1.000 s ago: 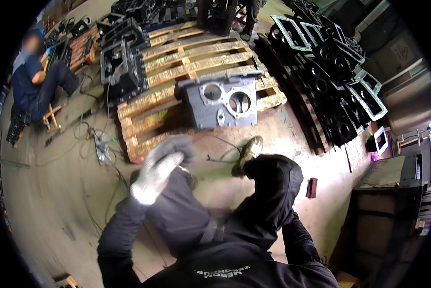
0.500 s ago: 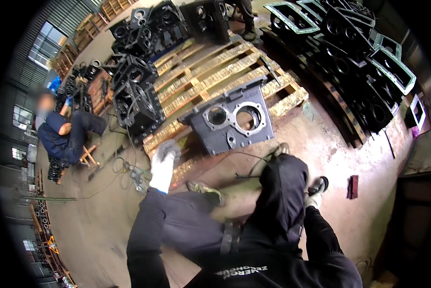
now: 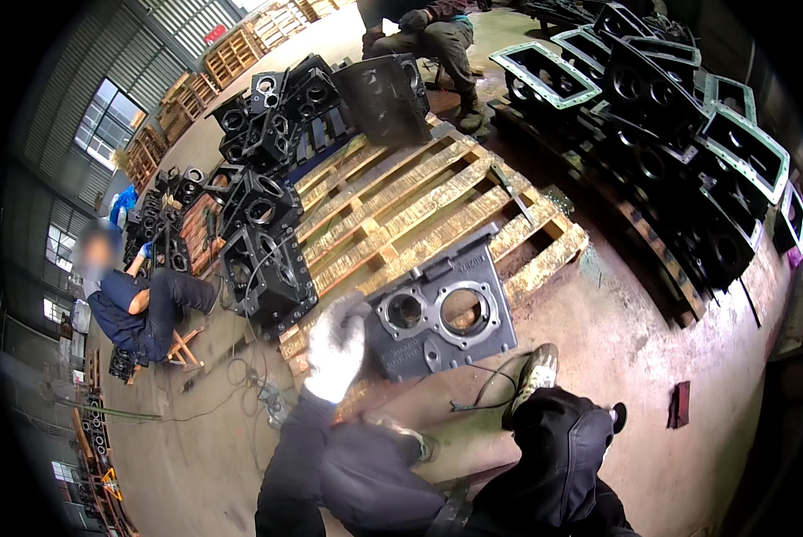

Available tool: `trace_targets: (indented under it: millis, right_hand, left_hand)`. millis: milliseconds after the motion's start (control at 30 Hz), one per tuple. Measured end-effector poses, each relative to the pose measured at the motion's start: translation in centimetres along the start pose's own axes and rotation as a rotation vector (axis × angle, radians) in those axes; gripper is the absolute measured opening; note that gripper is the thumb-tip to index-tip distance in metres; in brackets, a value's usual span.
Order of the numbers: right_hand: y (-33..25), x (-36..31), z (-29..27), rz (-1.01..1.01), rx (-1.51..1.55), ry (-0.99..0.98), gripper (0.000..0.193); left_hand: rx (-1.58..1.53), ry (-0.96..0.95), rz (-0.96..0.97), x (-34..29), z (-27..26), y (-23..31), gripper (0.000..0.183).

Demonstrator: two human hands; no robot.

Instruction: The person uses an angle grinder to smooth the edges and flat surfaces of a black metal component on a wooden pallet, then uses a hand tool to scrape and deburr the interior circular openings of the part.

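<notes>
A dark grey cast metal gearbox housing (image 3: 446,313), with two round machined openings side by side, stands tilted at the near edge of a wooden pallet (image 3: 401,215). My left hand (image 3: 337,349), in a white glove, is at the housing's left edge with its fingers curled over the upper left corner; they are a little blurred. My right hand is hidden behind my raised right knee. Beside that knee, the dark round end of a tool (image 3: 619,417) shows.
Black castings (image 3: 263,268) crowd the pallet's left side; more, with pale green-edged frames (image 3: 545,76), are piled at right. A seated person (image 3: 142,300) works at left, another (image 3: 437,45) at the far side. Cables (image 3: 482,403) and a dark red block (image 3: 679,404) lie on the floor.
My left hand has moved right, from just short of the housing onto its left edge. My right hand, earlier seen holding a dark round-ended tool, has gone behind my knee. The view has shifted.
</notes>
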State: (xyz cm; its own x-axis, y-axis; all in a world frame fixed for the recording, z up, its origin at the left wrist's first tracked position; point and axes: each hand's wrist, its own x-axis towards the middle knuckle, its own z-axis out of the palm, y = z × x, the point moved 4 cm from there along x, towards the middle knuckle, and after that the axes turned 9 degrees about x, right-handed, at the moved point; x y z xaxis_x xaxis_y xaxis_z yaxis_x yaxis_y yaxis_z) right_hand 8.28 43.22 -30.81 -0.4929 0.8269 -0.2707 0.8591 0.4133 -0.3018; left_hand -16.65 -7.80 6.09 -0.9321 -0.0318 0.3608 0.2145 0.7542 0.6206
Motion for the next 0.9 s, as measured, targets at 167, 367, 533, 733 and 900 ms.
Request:
trace_targets:
  millis: [167, 367, 533, 733, 900]
  right_hand:
    - [0.7, -1.3, -0.1, 0.015, -0.03, -0.021, 0.063]
    - [1.3, -2.8, 0.1, -0.006, 0.026, -0.035, 0.055]
    - [2.4, -2.3, -2.0, -0.092, 0.134, -0.039, 0.048]
    - [1.6, -1.2, -4.4, -0.25, 0.302, -0.074, 0.041]
    - [-1.3, -0.5, -3.7, -0.451, 0.453, -0.151, 0.035]
  left_hand:
    - [0.225, -0.044, 0.162, -0.5, -0.1, -0.8, 0.026]
    - [0.25, 0.158, 0.203, 0.8, -1.5, -2.1, 0.027]
    - [0.247, 0.087, 0.252, -0.5, -0.8, -0.3, 0.026]
    - [0.323, 0.038, 0.331, -1.0, 2.0, -0.4, 0.032]
    - [0.34, -0.042, 0.313, -1.8, 1.6, 0.1, 0.028]
